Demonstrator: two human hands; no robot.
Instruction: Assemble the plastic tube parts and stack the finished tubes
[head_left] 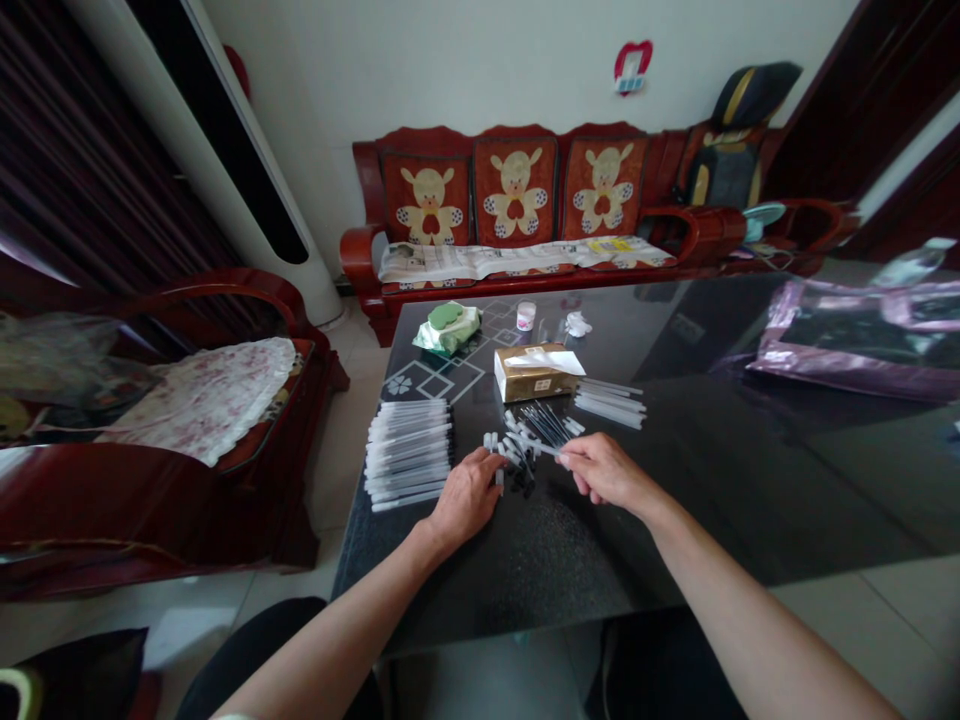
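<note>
My right hand [606, 468] pinches one end of a translucent white pen [546, 447], its other end pointing left over the loose parts. Closed around a small whitish pen cap [499, 478], my left hand [466, 492] rests at the left edge of a pile of clear and black pen caps [519, 465]. Just behind the pile lie thin dark pen refills [546, 422]. Several empty-looking white pen barrels [611, 403] are lined up behind my right hand. To the left of my left hand, a neat row of pens with black ends [409, 455] covers the table corner.
A gold tissue box [538, 384] stands behind the parts on the dark glossy table [540, 570]. Farther back are a green wipes pack [448, 328], a small white cup [526, 317] and a crumpled tissue [577, 324]. A purple-edged plastic bag [780, 375] lies at right.
</note>
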